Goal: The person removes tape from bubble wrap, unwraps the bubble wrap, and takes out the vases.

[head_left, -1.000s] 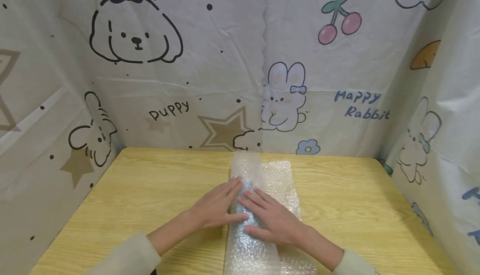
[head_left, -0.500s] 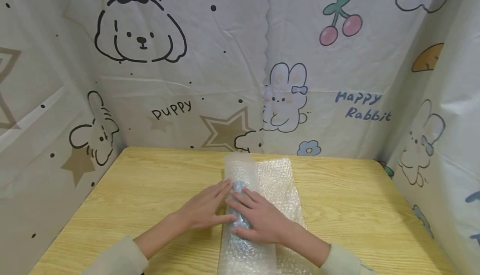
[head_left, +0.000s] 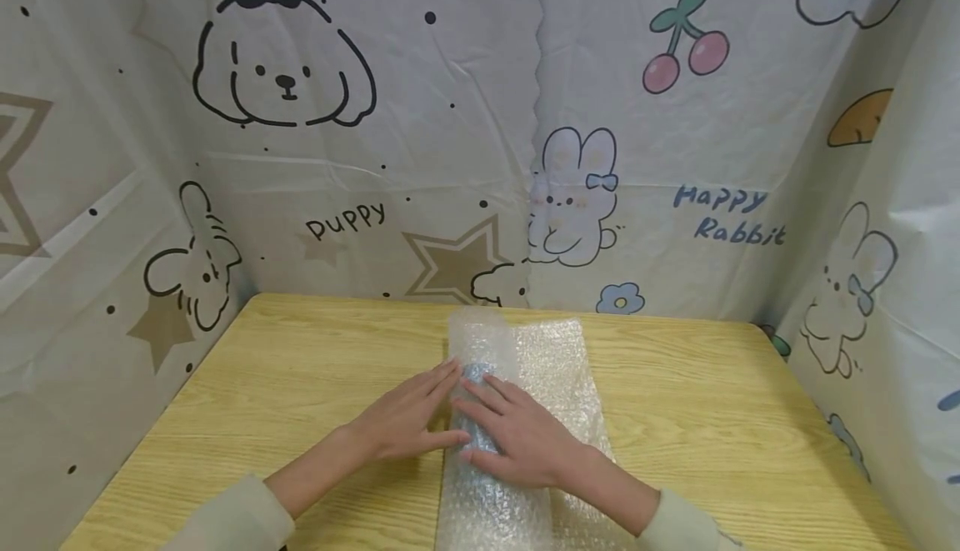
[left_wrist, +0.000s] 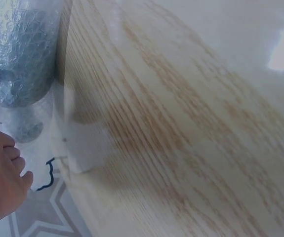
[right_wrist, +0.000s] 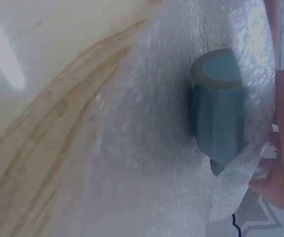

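A blue-grey cup-like vessel (right_wrist: 217,121) lies on its side in bubble wrap (head_left: 558,376) folded over it. Its round open rim faces the right wrist camera. Seen from the left wrist, the wrap (left_wrist: 23,54) covers it and only a blurred blue-grey body shows through. My left hand (head_left: 401,416) rests along the left side of the roll, fingers fairly straight and thumb laid across the wrap. On top, my right hand (head_left: 528,438) presses with spread fingers. The vessel is mostly hidden beneath the hands and wrap in the head view.
Flat bubble wrap extends to the right of the roll and toward the near edge. Underneath is a yellow wood-grain table (head_left: 712,418). A printed cartoon cloth (head_left: 420,117) hangs behind the table and along both sides.
Both hands and the rolled part of the wrap have shifted slightly left since a second ago. Over the last half second they have stayed nearly still.
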Demonstrator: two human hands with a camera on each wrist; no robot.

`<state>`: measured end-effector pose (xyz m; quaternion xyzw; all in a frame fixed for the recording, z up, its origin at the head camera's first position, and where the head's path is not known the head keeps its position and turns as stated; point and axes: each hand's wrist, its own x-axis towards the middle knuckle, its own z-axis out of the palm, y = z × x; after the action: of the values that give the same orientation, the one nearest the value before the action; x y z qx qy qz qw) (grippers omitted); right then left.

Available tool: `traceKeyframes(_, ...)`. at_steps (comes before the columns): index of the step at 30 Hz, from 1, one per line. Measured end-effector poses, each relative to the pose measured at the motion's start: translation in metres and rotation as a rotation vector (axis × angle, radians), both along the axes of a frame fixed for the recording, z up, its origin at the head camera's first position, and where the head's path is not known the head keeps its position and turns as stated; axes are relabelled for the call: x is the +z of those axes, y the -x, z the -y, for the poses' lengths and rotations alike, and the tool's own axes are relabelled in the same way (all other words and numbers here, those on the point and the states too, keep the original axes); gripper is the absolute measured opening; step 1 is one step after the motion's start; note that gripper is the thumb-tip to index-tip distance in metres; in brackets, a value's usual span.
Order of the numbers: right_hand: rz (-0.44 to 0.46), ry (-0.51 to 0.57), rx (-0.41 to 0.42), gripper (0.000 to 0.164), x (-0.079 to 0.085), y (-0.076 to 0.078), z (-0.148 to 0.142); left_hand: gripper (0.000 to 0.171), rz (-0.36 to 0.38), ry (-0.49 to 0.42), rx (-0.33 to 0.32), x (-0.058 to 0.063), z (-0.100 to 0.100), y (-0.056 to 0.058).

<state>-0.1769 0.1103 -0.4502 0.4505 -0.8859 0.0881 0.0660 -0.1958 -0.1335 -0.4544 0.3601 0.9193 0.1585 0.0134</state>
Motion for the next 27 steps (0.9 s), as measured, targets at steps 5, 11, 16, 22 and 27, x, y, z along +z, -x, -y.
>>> traceKeyframes(5,0.037,0.03,-0.065,0.063,0.003,0.002,-0.01,0.095,0.004,0.007,0.002,0.001,-0.001,0.0)
traceKeyframes(11,0.037,0.048,-0.148,0.063,-0.001,0.005,-0.031,0.096,0.015,0.003,0.007,0.0,-0.001,0.001)
traceKeyframes(16,0.039,0.076,-0.203,0.063,-0.01,0.007,-0.049,0.097,0.011,-0.001,0.008,0.0,-0.002,0.002)
traceKeyframes(22,0.027,0.1,-0.236,0.065,-0.023,0.006,-0.068,0.098,0.017,0.001,0.004,0.001,-0.002,0.002)
traceKeyframes(27,0.064,0.078,-0.246,0.065,-0.03,0.002,-0.079,0.098,0.022,0.007,-0.001,0.001,-0.002,0.002)
